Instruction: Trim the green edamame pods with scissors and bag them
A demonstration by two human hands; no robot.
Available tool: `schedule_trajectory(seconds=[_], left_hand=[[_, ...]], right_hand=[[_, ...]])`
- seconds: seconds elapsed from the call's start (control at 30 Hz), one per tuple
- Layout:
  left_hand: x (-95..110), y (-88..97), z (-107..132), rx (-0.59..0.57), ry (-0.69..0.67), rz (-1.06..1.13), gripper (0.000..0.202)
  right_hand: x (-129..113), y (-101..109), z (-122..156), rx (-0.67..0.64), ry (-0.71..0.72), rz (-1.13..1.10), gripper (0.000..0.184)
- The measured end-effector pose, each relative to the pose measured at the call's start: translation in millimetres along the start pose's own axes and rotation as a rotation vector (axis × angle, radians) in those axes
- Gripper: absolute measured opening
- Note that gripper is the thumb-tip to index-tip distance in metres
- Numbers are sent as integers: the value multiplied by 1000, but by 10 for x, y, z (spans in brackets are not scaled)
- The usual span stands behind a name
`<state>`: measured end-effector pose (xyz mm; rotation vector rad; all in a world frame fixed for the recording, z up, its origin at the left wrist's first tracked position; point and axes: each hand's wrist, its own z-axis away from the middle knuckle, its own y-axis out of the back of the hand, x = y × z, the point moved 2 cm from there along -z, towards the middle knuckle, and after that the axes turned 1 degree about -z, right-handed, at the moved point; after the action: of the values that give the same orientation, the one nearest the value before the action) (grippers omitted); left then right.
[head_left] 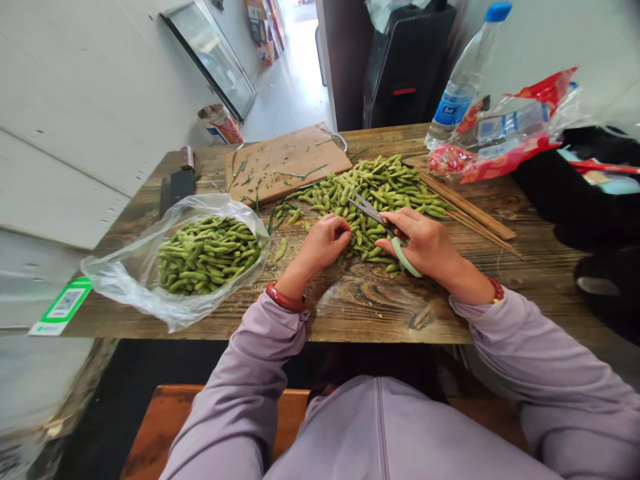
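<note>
My right hand [425,243] is closed round a pair of scissors [367,209] with pale green handles. The dark blades are a little apart and point up and left over a loose heap of edamame pods [380,177]. Beside the heap's near left edge, my left hand [326,243] has its fingers curled together; whatever is between them is hidden. To the left, a clear plastic bag [127,280] lies spread around more green edamame pods [210,257]. A few single pods [281,249] lie on the wood between bag and heap.
A wooden cutting board [290,157] with green scraps lies behind the heap, a cleaver [176,190] left of it. Wooden skewers [475,210] rest at right, near a water bottle [455,93] and red-and-clear packaging [515,137]. A green QR card [63,307] hangs at the table's left edge.
</note>
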<state>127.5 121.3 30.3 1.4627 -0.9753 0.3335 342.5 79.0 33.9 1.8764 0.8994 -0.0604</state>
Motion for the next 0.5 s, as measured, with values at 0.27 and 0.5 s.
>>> schedule_trajectory(seconds=[0.27, 0.5], left_hand=[[-57, 156, 64, -26, 335, 932, 21], [-92, 216, 32, 98, 451, 1238, 13]], right_hand=[[19, -7, 15, 22, 30, -19, 36], [14, -10, 21, 22, 30, -10, 37]])
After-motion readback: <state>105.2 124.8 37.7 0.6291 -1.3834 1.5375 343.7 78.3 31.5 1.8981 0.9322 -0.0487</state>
